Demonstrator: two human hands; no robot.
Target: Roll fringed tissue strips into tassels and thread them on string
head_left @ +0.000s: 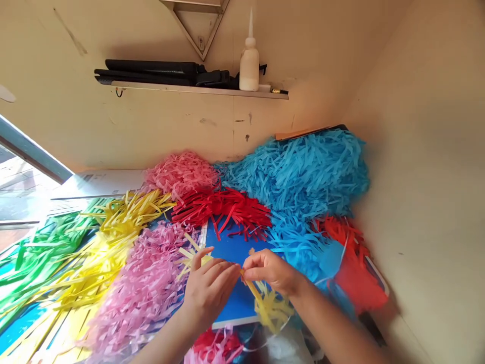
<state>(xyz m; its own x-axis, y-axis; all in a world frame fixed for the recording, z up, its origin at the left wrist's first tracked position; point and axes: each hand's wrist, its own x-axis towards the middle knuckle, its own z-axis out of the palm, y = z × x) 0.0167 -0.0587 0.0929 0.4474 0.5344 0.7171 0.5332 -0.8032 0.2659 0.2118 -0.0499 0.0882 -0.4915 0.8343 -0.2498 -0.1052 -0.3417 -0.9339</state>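
Over a smooth blue worktop [231, 247] with a white edge, I see the right hand [267, 268] pinching a yellow fringed papery tassel [271, 306] at its twisted part, the left hand's [210, 288] fingertips gathered narrowly on it too. Loose strips dangle beneath the right hand; a lilac-pink heap of curly strips [151, 283] lies left, a sky-blue heap of shredded strips [306, 172] beyond.

The shelf [204, 90] has a smooth edge; on it sit a satin-looking plastic bottle [249, 70] and a smooth black plastic tool [151, 72]. Behind the shelf, the wall [182, 129] looks matt and scuffed. Well below it, the yellow tassel [270, 309] and blue fringe [306, 169] resemble crinkled matt paper, the tabletop [231, 255] smooth.
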